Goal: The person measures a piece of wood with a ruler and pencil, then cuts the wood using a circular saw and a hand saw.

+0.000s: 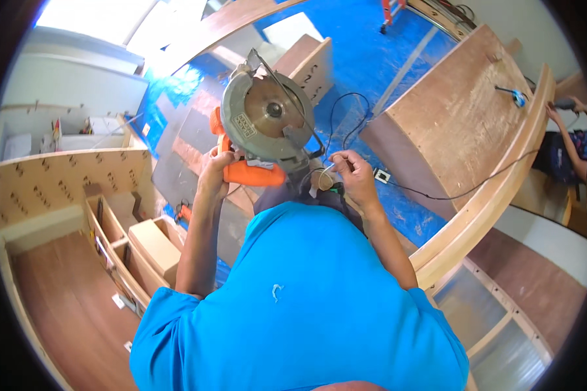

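In front of my torso, a circular saw with a grey guard and an orange handle is held up, its round blade facing me. My left hand is wrapped around the orange handle on the saw's left side. Right of the saw's base, my right hand is closed in a pinch, fingertips together on a thin pale strip. What the strip is, and whether it joins the saw, I cannot make out.
Blue sheeting covers floor ahead. A plywood box and a curved wooden rail stand right, crossed by a black cord. Another person's arm shows at far right. Wooden compartments and an orange tool lie left.
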The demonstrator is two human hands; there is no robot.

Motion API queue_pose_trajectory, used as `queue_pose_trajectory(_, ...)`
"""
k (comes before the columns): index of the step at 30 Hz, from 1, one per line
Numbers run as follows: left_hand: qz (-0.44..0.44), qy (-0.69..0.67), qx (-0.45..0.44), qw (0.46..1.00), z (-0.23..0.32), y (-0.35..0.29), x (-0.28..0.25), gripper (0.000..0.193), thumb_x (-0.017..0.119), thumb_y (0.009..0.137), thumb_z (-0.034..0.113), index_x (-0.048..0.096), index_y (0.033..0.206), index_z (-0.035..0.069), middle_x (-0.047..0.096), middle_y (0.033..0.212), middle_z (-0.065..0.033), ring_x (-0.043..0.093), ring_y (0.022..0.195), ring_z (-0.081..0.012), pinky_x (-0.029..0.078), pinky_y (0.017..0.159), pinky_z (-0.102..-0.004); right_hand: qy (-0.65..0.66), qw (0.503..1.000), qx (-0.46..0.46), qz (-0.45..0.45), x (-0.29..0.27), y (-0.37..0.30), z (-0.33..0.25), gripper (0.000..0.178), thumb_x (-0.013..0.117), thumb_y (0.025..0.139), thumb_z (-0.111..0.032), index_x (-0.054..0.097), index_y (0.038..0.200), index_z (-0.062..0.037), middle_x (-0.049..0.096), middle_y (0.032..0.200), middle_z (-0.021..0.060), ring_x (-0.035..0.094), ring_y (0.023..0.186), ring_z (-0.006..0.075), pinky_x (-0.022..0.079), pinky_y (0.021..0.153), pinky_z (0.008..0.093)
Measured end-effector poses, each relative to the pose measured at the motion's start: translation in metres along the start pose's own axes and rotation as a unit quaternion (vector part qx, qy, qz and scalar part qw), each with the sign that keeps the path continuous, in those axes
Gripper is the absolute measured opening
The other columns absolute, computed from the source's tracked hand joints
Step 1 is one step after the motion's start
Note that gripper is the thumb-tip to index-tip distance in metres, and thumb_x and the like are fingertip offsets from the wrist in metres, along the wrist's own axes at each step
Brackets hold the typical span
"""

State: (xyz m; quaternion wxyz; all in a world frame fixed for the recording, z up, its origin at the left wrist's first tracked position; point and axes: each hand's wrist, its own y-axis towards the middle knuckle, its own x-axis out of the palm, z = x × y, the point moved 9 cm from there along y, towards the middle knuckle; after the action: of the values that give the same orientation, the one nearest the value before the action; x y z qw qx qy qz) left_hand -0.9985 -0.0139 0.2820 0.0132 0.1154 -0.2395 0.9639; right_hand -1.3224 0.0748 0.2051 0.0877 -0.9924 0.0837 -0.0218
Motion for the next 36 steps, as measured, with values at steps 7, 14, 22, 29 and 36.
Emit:
queue_pose_trajectory(7, 0.107, -0.016, -0.003, 0.994, -0.024, -0.004, -0.068, 0.031, 0.063, 0.079, 0.004, 0.063, 0.109, -0.003, 0.069, 0.098, -0.0095, 0.070, 0.086, -0.0210, 0.058, 0.082, -0.0351, -0.133, 0.973, -0.155, -0.109, 0.079, 0.022, -0.074, 0.046, 0.081, 0.089, -0.023, 0.066, 0.128, -0.0040, 0.064, 0.124, 0.0146, 0.067, 0.102, 0.0277, 0.056, 0.084, 0.0393)
queue_pose_trajectory(14, 0.153, -0.048, -0.021, 0.987, -0.042, 0.004, -0.125, 0.031, 0.068, 0.075, 0.003, 0.067, 0.105, -0.007, 0.071, 0.100, -0.0133, 0.072, 0.090, -0.0255, 0.057, 0.088, -0.0391, -0.286, 0.891, -0.276, -0.220, 0.182, 0.045, -0.060, 0.056, 0.084, 0.081, -0.026, 0.064, 0.129, -0.0069, 0.066, 0.120, 0.0176, 0.065, 0.113, 0.0378, 0.053, 0.096, 0.0459)
queue_pose_trajectory(22, 0.202, 0.018, -0.028, 0.979, -0.034, 0.041, -0.215, 0.048, 0.068, 0.070, 0.003, 0.066, 0.117, -0.005, 0.070, 0.107, -0.0116, 0.070, 0.097, -0.0223, 0.056, 0.086, -0.0344, -0.324, 0.855, -0.267, -0.305, 0.285, 0.075, -0.032, 0.029, 0.087, 0.076, -0.017, 0.071, 0.098, -0.0077, 0.070, 0.096, 0.0127, 0.068, 0.094, 0.0367, 0.055, 0.080, 0.0447)
queue_pose_trajectory(29, 0.091, -0.005, 0.054, 0.994, 0.027, 0.097, -0.252, 0.043, 0.063, 0.065, 0.002, 0.066, 0.109, 0.002, 0.066, 0.100, -0.0054, 0.066, 0.085, -0.0186, 0.052, 0.074, -0.0317, -0.316, 0.858, -0.276, -0.298, 0.363, 0.121, -0.012, 0.019, 0.081, 0.083, -0.020, 0.069, 0.084, -0.0053, 0.068, 0.090, 0.0143, 0.066, 0.090, 0.0374, 0.053, 0.078, 0.0478)
queue_pose_trajectory(36, 0.169, -0.065, -0.044, 0.982, 0.041, 0.108, -0.308, 0.038, 0.065, 0.072, -0.002, 0.063, 0.111, -0.004, 0.068, 0.096, -0.0132, 0.070, 0.079, -0.0240, 0.058, 0.069, -0.0376, -0.221, 0.895, -0.162, -0.351, 0.410, 0.150, -0.015, 0.019, 0.081, 0.087, -0.020, 0.070, 0.087, -0.0041, 0.067, 0.087, 0.0143, 0.068, 0.089, 0.0340, 0.054, 0.078, 0.0442)
